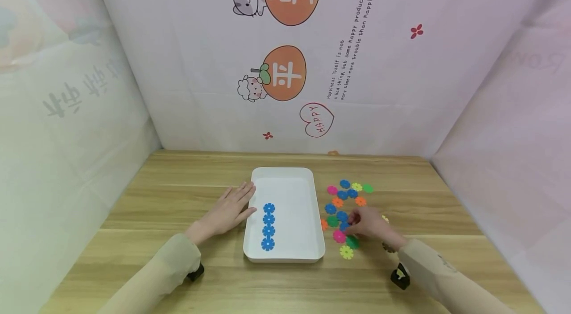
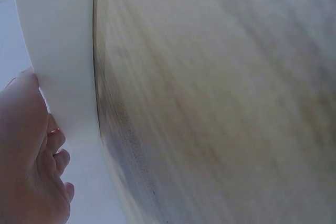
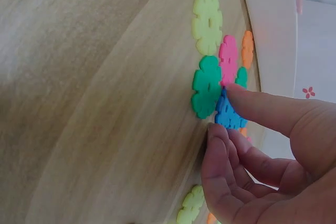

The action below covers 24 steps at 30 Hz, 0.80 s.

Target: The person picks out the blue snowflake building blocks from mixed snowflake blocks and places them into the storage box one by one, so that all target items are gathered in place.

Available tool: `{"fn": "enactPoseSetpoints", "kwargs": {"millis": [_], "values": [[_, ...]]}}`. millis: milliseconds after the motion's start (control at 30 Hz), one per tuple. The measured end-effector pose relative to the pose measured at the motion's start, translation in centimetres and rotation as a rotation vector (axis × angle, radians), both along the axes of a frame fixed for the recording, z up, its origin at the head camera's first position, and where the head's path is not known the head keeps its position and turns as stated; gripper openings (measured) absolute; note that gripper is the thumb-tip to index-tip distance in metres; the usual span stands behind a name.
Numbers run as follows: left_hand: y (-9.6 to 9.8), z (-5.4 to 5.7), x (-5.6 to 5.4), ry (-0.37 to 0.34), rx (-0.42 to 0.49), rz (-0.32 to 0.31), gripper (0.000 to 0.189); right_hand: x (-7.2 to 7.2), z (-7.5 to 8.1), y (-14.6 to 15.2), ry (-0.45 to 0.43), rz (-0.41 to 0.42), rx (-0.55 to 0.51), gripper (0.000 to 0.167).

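My left hand rests with straight fingers on the left rim of a shallow white tray. The left wrist view shows that hand against the white wall of the tray. Inside the tray, several blue snowflake discs lie joined in a row. To the tray's right, my right hand pinches a blue snowflake disc between thumb and curled fingers, low over the table. Close beside that disc lie a green disc and a pink disc.
More discs in blue, orange, yellow and green are scattered right of the tray. Behind the wooden table hangs a printed white cloth, with further cloth at both sides.
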State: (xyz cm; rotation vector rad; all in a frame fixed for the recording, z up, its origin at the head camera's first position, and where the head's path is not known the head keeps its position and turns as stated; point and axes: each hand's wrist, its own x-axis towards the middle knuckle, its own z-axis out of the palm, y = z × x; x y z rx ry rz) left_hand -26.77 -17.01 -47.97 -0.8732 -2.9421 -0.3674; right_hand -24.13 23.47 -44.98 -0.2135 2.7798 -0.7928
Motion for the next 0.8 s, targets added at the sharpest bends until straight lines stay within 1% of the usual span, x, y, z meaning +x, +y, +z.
{"fn": "enactPoseSetpoints", "kwargs": {"millis": [200, 433, 500, 633, 700, 800], "values": [[0.0, -0.1, -0.1, -0.005, 0.006, -0.002, 0.069, -0.2, -0.3, -0.1, 0.009, -0.011, -0.004, 0.027], [0.0, 0.1, 0.0, -0.014, 0.01, -0.003, 0.068, -0.4, -0.3, -0.1, -0.019, -0.018, -0.023, 0.03], [0.0, 0.2, 0.0, -0.015, 0.01, -0.001, 0.068, -0.4, -0.3, 0.0, -0.023, -0.004, -0.039, 0.028], [0.0, 0.3, 0.1, -0.019, 0.007, 0.002, 0.068, -0.6, -0.1, 0.3, -0.063, 0.029, -0.13, 0.016], [0.0, 0.3, 0.1, -0.024, 0.008, 0.002, 0.068, -0.6, 0.3, 0.5, -0.077, 0.059, -0.177, 0.01], [0.0, 0.4, 0.1, -0.03, 0.008, 0.002, 0.068, -0.9, 1.2, 0.5, -0.08, 0.115, -0.216, 0.008]]}}
